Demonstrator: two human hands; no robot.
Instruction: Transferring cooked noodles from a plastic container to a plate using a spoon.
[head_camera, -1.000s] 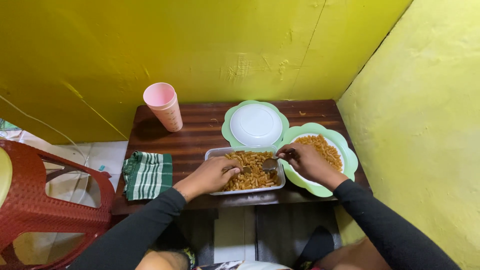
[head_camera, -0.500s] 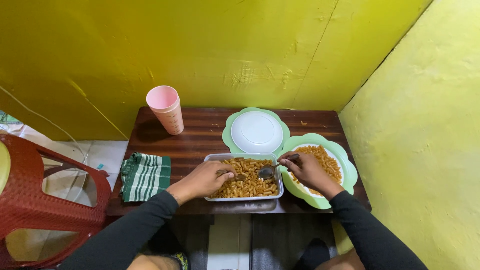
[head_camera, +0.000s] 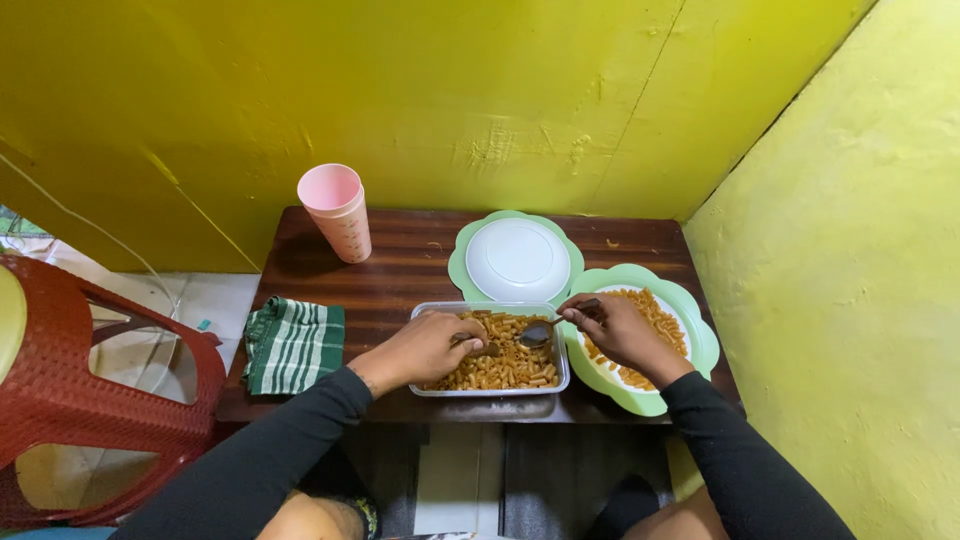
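A dark wooden bench (head_camera: 400, 275) sits in a corner of 2 yellow walls (head_camera: 480, 100), a red chair (head_camera: 90, 400) beside it. The left hand (head_camera: 425, 348) and right hand (head_camera: 615, 328) each grip a spoon (head_camera: 537, 333) over the clear pasta container (head_camera: 492, 350) at the bench's front edge, between a striped cloth (head_camera: 293, 345) and a green plate (head_camera: 690, 340).

cup (head_camera: 336, 211): plain pale pink
cloth (head_camera: 293, 345): dark green with white stripes crossing into checks
table (head_camera: 400, 270): dark brown, streaked wood grain
empty plate (head_camera: 516, 260): white centre; mint-green scalloped rim
filled plate (head_camera: 690, 315): same mint green
pasta (head_camera: 505, 362): orange-brown
tray (head_camera: 500, 390): clear
sleeves (head_camera: 270, 460): black
chair (head_camera: 90, 400): red
walls (head_camera: 500, 90): yellow-green
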